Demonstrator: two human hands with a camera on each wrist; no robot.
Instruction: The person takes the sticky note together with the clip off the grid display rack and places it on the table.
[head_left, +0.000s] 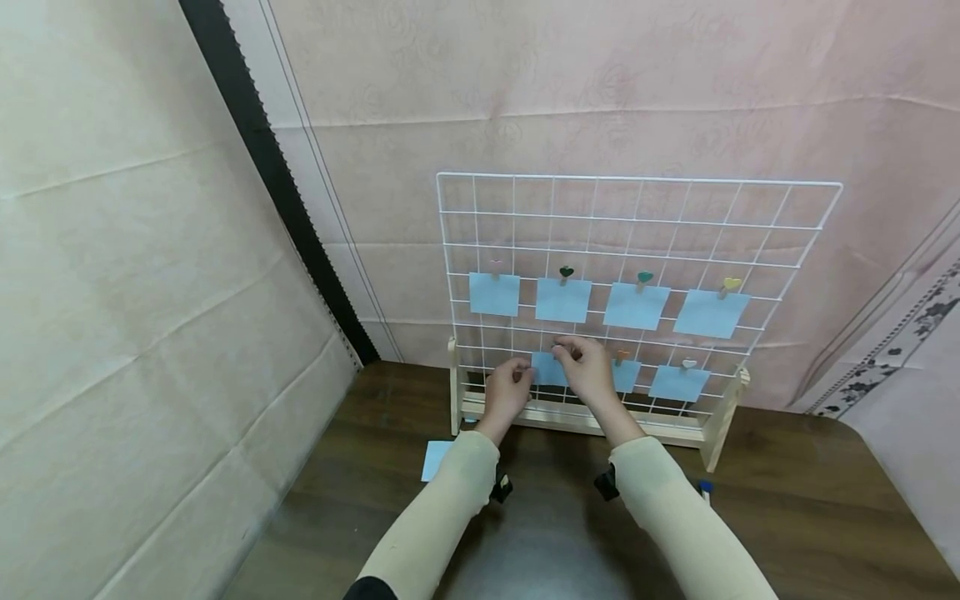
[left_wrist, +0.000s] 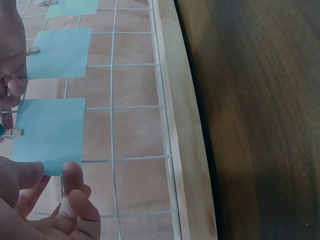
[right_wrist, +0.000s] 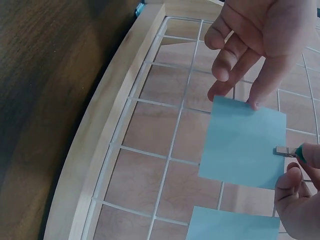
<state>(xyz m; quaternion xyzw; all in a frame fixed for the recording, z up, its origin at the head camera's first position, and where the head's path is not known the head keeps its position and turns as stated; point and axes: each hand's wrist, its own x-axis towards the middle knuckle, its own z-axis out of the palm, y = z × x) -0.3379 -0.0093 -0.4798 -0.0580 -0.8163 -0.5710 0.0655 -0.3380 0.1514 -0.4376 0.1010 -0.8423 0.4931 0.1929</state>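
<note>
A square light-blue paper note (right_wrist: 242,142) lies against the white wire grid (head_left: 637,220), in the lower row. My left hand (head_left: 507,389) pinches the note's left edge, thumb in front and a finger behind, as the right wrist view shows. At the note's top edge, a small wooden clothespin (right_wrist: 285,150) with a green ornament grips the paper. My right hand (head_left: 585,367) pinches that clothespin by its green end. Beside this note hangs another blue note (left_wrist: 60,54), held by its own clothespin.
Four blue notes, including one (head_left: 564,300) under a dark green heart clip, form the upper row. The grid stands in a wooden base (head_left: 716,421) on a brown table (head_left: 337,500). A loose blue sheet (head_left: 436,460) lies by my left forearm, and a blue-capped object (head_left: 706,487) lies right.
</note>
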